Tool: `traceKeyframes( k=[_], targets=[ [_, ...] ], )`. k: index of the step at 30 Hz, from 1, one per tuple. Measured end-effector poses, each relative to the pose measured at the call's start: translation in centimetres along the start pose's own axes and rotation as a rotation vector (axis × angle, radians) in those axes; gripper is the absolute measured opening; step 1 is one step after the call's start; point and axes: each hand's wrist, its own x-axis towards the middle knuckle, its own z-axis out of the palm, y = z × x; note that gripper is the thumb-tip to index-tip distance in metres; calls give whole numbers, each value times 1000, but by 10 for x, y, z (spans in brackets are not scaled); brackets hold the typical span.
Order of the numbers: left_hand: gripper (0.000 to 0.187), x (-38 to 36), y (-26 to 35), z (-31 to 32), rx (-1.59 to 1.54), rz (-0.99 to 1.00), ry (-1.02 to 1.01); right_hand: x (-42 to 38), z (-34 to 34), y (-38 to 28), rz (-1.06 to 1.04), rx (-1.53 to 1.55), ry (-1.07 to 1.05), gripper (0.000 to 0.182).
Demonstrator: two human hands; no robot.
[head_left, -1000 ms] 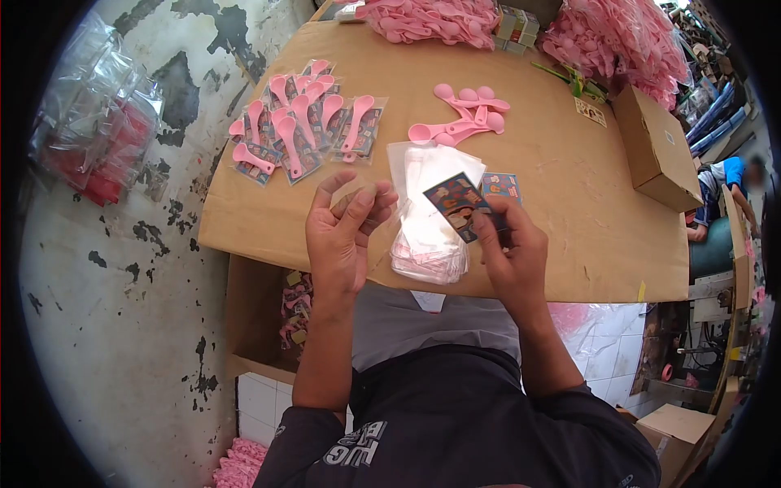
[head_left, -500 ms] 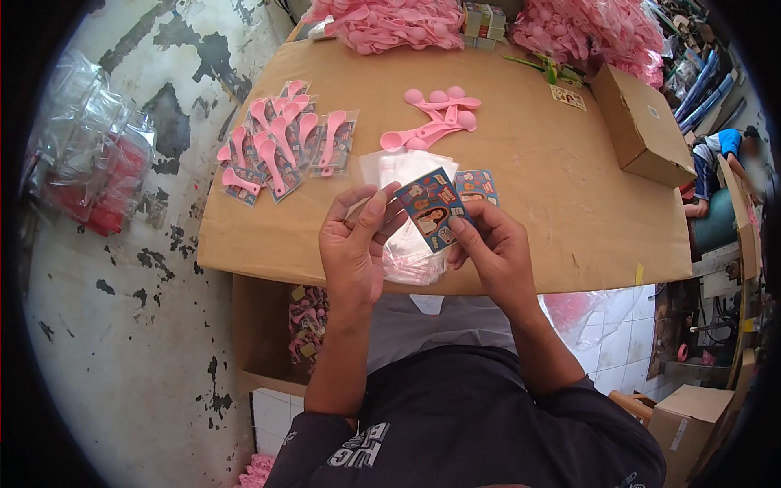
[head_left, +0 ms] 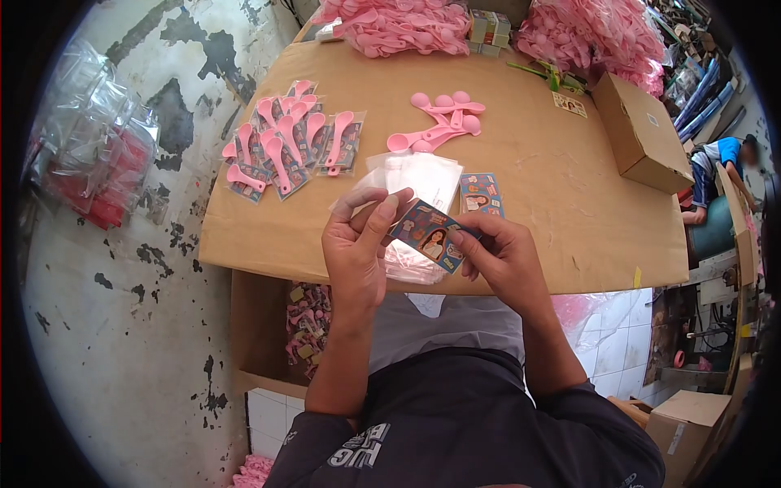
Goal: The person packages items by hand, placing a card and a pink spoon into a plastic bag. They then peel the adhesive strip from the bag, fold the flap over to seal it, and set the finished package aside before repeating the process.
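Note:
In the head view, my right hand (head_left: 504, 252) pinches a blue printed card (head_left: 431, 236) between thumb and fingers. My left hand (head_left: 358, 244) is closed, thumb against fingers, on what looks like a thin clear plastic bag (head_left: 358, 198); its film is hard to make out. The card's left edge meets the left fingertips, tilted down to the right. Beneath both hands lies a stack of clear bags (head_left: 431, 180). More blue cards (head_left: 482, 195) lie just right of that stack. Several loose pink spoons (head_left: 439, 122) lie beyond it.
Bagged pink spoons with cards (head_left: 285, 142) cover the table's left side. Large bags of pink spoons (head_left: 399, 28) and card stacks (head_left: 488, 31) stand at the back. A cardboard box (head_left: 643, 134) sits at the right edge. A person (head_left: 720, 167) is at far right.
The card has turned flatter and shifted slightly right and down, its left edge now at my left fingertips. My left fingers have closed in toward it. The whole view has shifted slightly.

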Motion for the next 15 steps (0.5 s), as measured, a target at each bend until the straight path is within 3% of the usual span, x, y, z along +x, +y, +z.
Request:
traceKeyframes(
  k=[15],
  targets=[
    [25, -5, -2, -4, -64, 40, 31, 6, 14, -5, -25, -22, 5, 19]
  ],
)
